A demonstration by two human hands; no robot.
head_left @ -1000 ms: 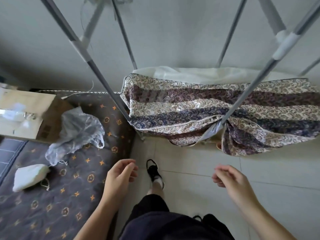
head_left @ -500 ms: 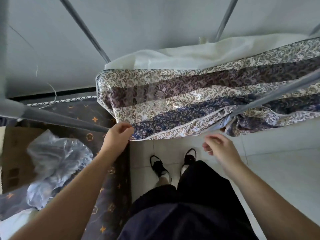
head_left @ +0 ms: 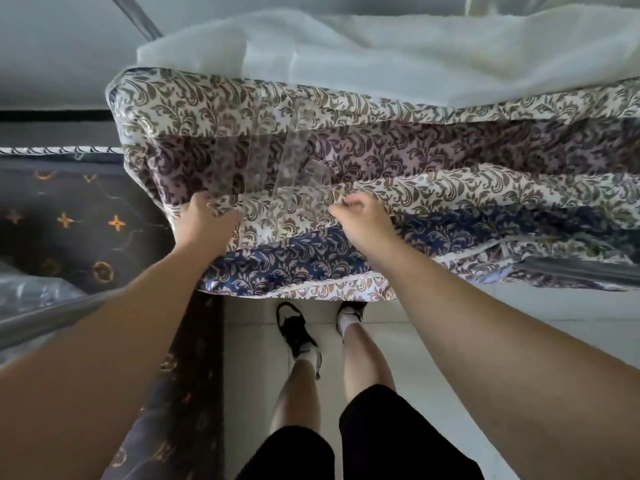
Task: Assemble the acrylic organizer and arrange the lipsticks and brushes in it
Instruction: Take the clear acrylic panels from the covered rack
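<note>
1. Standing at a table draped in a paisley-striped cloth (head_left: pixel 450 188); white fabric (head_left: pixel 381 53) bunched on the far side of it.
2. Clear acrylic organizer (head_left: pixel 287 168) sitting on the cloth near the table's left end, between the two hands; transparent panels hard to trace against the pattern, so exact outline unclear.
3. Left hand (head_left: pixel 204 225) reaching in at the organizer's near-left corner, fingers bending forward at its edge; probably gripping the acrylic, but fingertips hidden, so cannot tell for certain.
4. Right hand (head_left: pixel 360 220) reaching in at the near-right corner, fingers curling with thumb and forefinger meeting at the clear edge; looking like a pinch on the organizer wall.
5. Both forearms extending over the table's near edge.
6. Dark patterned mattress (head_left: pixel 69 230) lying to the left of the table, with crumpled clear plastic (head_left: pixel 31 292) at the left frame edge.
7. Grey metal rails (head_left: pixel 45 320) crossing low left and far right.
8. Feet in black-and-white sandals (head_left: pixel 298 330) showing on the pale tiled floor (head_left: pixel 415 341) below the cloth's hem.
</note>
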